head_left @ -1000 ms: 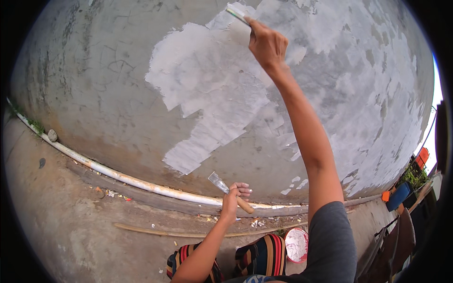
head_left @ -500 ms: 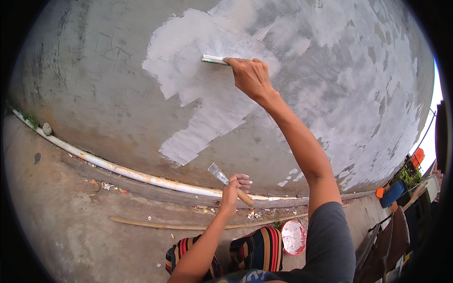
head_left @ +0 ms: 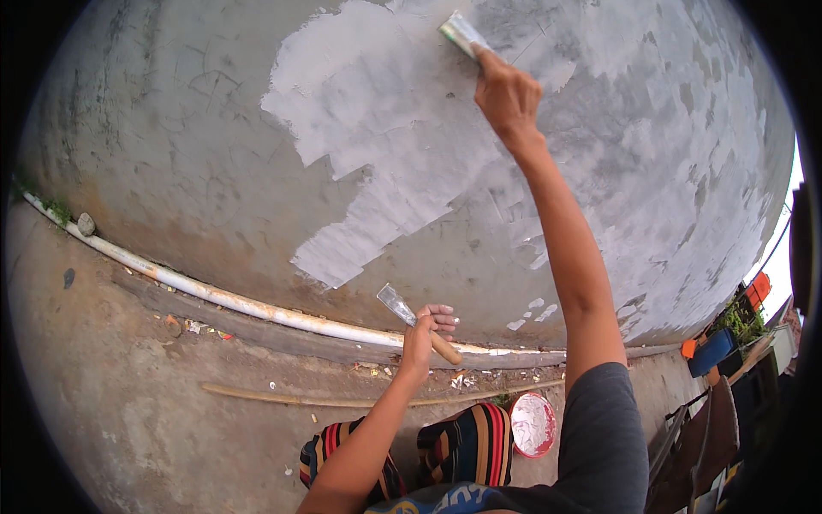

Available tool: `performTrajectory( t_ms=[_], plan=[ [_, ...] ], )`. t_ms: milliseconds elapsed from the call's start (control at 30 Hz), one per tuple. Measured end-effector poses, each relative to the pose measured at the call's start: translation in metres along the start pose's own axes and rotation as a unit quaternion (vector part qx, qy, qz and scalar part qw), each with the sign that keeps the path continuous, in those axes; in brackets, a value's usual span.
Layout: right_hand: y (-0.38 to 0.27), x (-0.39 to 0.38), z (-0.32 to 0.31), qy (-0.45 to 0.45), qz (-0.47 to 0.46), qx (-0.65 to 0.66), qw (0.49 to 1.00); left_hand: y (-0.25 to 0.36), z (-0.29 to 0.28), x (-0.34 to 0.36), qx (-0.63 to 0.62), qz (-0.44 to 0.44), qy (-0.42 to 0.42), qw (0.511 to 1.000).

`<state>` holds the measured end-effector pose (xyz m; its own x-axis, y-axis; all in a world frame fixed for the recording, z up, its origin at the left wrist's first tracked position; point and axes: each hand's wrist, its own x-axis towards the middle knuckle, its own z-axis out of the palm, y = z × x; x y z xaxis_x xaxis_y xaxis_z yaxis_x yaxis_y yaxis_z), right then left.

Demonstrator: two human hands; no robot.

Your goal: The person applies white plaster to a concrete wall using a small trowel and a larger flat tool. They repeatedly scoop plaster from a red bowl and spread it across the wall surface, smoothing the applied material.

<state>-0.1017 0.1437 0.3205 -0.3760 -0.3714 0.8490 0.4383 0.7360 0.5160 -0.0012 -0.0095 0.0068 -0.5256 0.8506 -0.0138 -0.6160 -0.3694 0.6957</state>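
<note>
My right hand (head_left: pixel 511 96) is raised to the upper part of the grey wall (head_left: pixel 205 171), closed on a wide putty knife (head_left: pixel 463 34). Its blade lies at or close to a patch of white putty (head_left: pixel 342 111); exact contact is hard to make out. Lower down, my left hand (head_left: pixel 419 343) holds a narrow scraper (head_left: pixel 397 304) by its wooden handle, the metal blade pointing up and left. Some fingers of that hand are spread, with whitish smears on the tips. A red-rimmed bucket (head_left: pixel 533 426) holding white putty stands right of my knees.
A white pipe (head_left: pixel 257 310) runs along the wall's foot. A long wooden pole (head_left: pixel 300 400) lies on the ground before my knees, near scattered litter. At the far right are a blue container (head_left: pixel 712 353), plants (head_left: pixel 741 322) and a brown chair-like object (head_left: pixel 698 450).
My right hand has moved up and to the right with the putty knife, whose blade has turned from nearly level to slanting. The left hand and its scraper have barely moved.
</note>
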Motion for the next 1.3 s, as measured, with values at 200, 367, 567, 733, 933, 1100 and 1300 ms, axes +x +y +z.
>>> performTrajectory(
  t_ms=[200, 367, 567, 733, 933, 1100, 1300],
  plan=[
    [-0.078, -0.110, -0.037, -0.153, 0.007, 0.224, 0.963, 0.016, -0.013, -0.006, -0.038, 0.119, 0.154, 0.980],
    [-0.093, -0.238, -0.069, -0.278, 0.434, 0.596, 0.616, 0.036, -0.024, -0.015, -0.068, 0.227, 0.259, 0.936],
    [-0.105, -0.307, -0.095, -0.198, 0.734, 0.612, 0.217, 0.041, -0.028, -0.023, -0.055, 0.233, 0.276, 0.931],
    [-0.091, -0.314, -0.107, 0.048, 0.728, 0.616, 0.296, 0.045, -0.026, -0.021, -0.053, 0.222, 0.286, 0.931],
    [-0.076, -0.369, -0.095, 0.269, 0.727, 0.403, 0.487, 0.034, -0.005, -0.038, -0.023, 0.172, 0.204, 0.963],
    [-0.045, -0.415, -0.075, 0.236, 0.769, 0.180, 0.566, 0.027, -0.006, -0.048, 0.035, 0.143, 0.173, 0.974],
    [0.018, -0.454, -0.058, 0.258, 0.794, 0.014, 0.550, 0.011, -0.016, -0.034, 0.077, 0.104, 0.196, 0.972]
  ],
)
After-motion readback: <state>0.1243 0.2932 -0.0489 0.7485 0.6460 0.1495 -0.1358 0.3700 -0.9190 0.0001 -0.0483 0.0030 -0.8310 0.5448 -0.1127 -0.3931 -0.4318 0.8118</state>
